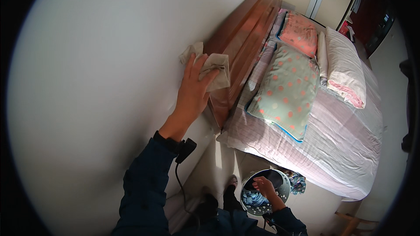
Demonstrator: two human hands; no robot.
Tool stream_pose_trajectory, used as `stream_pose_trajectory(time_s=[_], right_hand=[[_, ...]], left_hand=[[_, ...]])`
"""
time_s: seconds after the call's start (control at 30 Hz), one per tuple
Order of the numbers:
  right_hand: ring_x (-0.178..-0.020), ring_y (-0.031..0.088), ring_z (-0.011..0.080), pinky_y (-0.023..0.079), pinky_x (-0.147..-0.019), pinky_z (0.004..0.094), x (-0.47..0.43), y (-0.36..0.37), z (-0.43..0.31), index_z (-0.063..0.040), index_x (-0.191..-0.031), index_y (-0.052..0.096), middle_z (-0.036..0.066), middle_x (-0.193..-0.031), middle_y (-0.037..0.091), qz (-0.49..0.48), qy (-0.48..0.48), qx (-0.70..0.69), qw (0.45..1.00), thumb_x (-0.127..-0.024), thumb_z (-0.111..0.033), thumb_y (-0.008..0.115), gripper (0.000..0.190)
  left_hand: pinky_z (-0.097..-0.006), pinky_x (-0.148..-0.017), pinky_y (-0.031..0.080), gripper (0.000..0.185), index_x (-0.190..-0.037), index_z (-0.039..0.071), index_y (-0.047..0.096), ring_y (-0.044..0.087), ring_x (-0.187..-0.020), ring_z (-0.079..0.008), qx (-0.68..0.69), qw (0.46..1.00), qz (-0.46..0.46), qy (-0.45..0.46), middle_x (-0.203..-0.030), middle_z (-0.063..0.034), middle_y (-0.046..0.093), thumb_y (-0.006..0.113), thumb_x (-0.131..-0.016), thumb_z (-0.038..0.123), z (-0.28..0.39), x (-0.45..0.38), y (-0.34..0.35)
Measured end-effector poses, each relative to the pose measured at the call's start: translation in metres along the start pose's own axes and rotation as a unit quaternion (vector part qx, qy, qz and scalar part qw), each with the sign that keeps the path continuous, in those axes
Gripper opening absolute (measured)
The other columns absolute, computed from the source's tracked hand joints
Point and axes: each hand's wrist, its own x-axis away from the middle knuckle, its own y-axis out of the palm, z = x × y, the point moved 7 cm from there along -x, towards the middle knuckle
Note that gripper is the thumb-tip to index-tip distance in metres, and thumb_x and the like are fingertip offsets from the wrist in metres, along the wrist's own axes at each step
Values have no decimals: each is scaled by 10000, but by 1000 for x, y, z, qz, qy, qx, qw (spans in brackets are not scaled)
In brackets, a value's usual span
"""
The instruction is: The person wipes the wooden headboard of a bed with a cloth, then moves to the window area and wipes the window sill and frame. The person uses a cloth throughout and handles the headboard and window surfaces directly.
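Observation:
My left hand [193, 87] presses a folded beige cloth [218, 75] against the near end of a brown wooden headboard [242, 59], with the fingers spread over the fabric. Part of the cloth sticks out past the fingertips towards the white wall. Lower in the view, my right hand [265, 186] hangs above a round laundry basket [287, 183] with a perforated side. It appears to hold nothing, its fingers loosely bent. Inside the basket lie blue fabric [254, 199] and something dark.
A bed [331, 131] with a checked sheet carries a green dotted pillow [285, 91], an orange pillow [299, 32] and a folded white quilt [344, 62]. Patterned fabric [297, 182] is beside the basket. A cable [182, 186] hangs from my left wrist. A wooden stool [352, 223] stands lower right.

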Motion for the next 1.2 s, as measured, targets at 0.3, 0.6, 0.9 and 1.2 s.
stream_pose_trajectory(time_s=[0.3,0.6,0.9,1.2], right_hand=[[-868,671,172,549,-763,298,-10,22,10,-48,-1214,606,101,-994,713,-53,-153,71,984,-1038,-62,492,210],[-885,686,166,554,-805,289,-2,23,8,-35,-1221,606,110,-998,721,-18,-26,86,996,-1052,-98,471,225],[-1170,580,133,493,-943,257,-22,41,5,-137,-942,743,-36,-1222,665,-54,-153,239,958,-849,-132,600,171],[-937,721,228,546,-821,336,-12,25,-25,-72,-1180,623,111,-979,743,16,-57,133,989,-1061,-191,415,267]], left_hand=[[-466,-1149,391,417,-1184,126,726,306,-1451,-397,1,982,-82,-171,-1603,-176,250,666,-830,-86,-41,166,119],[-478,-1123,409,514,-1270,54,610,344,-1407,-451,170,973,75,-137,-1528,-168,296,662,-795,-134,18,120,30],[-480,-1098,423,394,-1205,135,700,398,-1363,-404,-73,996,-47,19,-1473,-114,427,706,-826,27,8,-135,26],[-497,-1061,428,337,-1117,183,751,427,-1327,-390,-192,976,-93,50,-1468,-124,440,692,-818,37,-3,-95,51]])
